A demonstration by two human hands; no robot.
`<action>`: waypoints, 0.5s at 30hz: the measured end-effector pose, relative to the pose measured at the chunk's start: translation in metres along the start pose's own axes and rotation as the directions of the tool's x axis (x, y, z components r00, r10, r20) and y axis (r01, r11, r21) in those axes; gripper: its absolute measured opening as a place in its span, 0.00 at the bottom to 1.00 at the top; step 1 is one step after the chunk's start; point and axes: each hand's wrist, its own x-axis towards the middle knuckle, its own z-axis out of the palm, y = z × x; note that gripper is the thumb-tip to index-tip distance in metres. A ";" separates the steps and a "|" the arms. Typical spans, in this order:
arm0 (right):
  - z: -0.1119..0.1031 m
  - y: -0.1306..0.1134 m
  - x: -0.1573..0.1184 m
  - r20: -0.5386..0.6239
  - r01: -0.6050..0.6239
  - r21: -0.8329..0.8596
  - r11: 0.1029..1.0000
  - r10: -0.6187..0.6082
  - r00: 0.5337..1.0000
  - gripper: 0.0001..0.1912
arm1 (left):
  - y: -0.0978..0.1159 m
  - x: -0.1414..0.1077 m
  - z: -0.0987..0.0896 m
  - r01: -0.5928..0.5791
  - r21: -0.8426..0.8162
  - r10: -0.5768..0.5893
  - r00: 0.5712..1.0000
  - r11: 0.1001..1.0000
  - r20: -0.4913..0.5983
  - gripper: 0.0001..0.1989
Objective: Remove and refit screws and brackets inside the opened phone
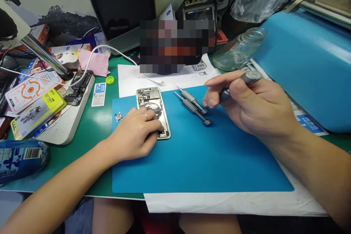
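Note:
An opened phone [153, 97] with its inner parts exposed lies on the blue mat [203, 161]. My left hand [141, 129] rests over its lower left side, fingers bent, fingertips at the phone's lower end; anything under them is hidden. My right hand [246, 106] is raised above the mat's right part, its fingers wrapped round a dark grey screwdriver [251, 77]. Two more screwdrivers, a lighter one [189, 95] and a darker one [192, 108], lie side by side between the phone and my right hand. A small metal part [118, 117] sits left of the phone.
At the left, boxes [35, 113] and phone parts [78, 87] are piled on a white case [68, 128]. A white cable [109, 46] arches toward the white paper [127, 80]. A glass jar [238, 51] lies behind my right hand, beside a large blue object [307, 69].

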 end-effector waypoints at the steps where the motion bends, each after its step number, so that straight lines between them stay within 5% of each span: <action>1: 0.000 -0.002 -0.002 -0.007 0.036 -0.078 0.996 -0.036 0.999 0.15 | 0.000 0.000 0.000 0.008 0.001 -0.008 1.000 1.000 -0.001 0.12; 4: 0.003 -0.013 -0.010 0.074 0.239 -0.409 0.880 -0.229 0.971 0.04 | 0.001 0.001 0.000 0.029 -0.012 -0.030 0.999 0.999 -0.019 0.12; 7: 0.015 -0.026 -0.015 0.346 0.492 -0.545 0.678 -0.353 0.869 0.07 | 0.001 0.001 0.001 0.047 -0.038 -0.048 0.998 0.998 -0.036 0.12; 11: 0.035 -0.029 -0.014 0.691 0.719 -0.560 0.412 -0.247 0.680 0.09 | 0.000 0.000 0.001 0.059 -0.069 -0.063 0.996 0.996 -0.059 0.12; 15: 0.046 -0.016 -0.012 0.730 0.696 -0.599 0.395 -0.087 0.678 0.11 | -0.002 0.000 0.003 0.070 -0.100 -0.079 0.993 0.992 -0.085 0.10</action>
